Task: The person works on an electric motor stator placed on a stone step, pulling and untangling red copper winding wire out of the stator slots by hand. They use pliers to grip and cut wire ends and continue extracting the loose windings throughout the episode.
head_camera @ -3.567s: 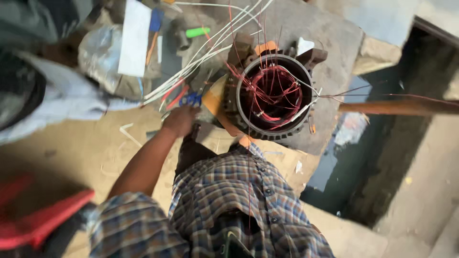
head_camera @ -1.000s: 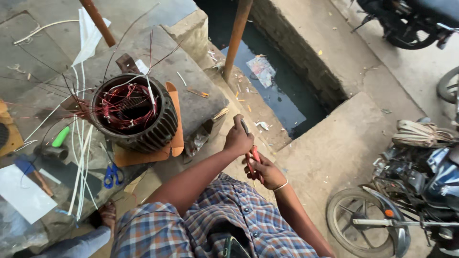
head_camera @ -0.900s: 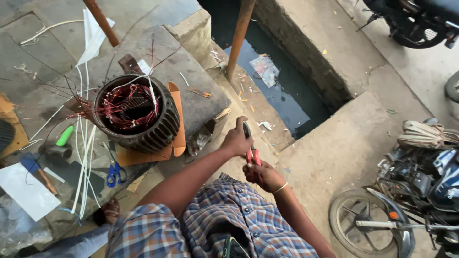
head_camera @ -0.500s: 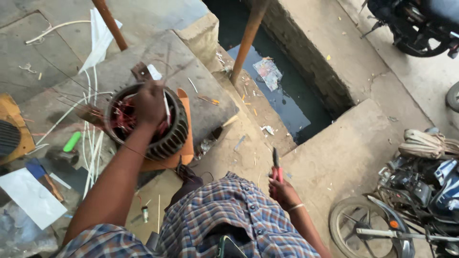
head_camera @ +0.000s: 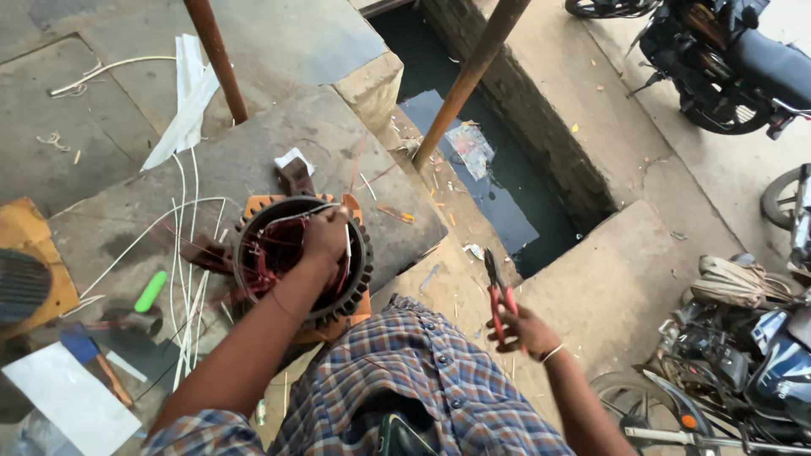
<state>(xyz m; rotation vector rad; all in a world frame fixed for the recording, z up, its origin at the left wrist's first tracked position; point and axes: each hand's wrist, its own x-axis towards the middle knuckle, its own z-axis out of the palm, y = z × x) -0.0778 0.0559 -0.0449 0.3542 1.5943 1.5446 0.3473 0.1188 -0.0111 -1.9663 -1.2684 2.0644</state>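
A crumpled printed wrapper or plastic packet [head_camera: 470, 149], pale blue and white with reddish patches, lies in the dark water of the drain channel, just right of the rusty slanted pole; its surface is too blurred to tell more. A flat white rectangular sheet or card [head_camera: 69, 409] lies at the lower left corner, plain-faced, beside a blue-handled tool; whether it is packaging cannot be told. No signs or screens in view.
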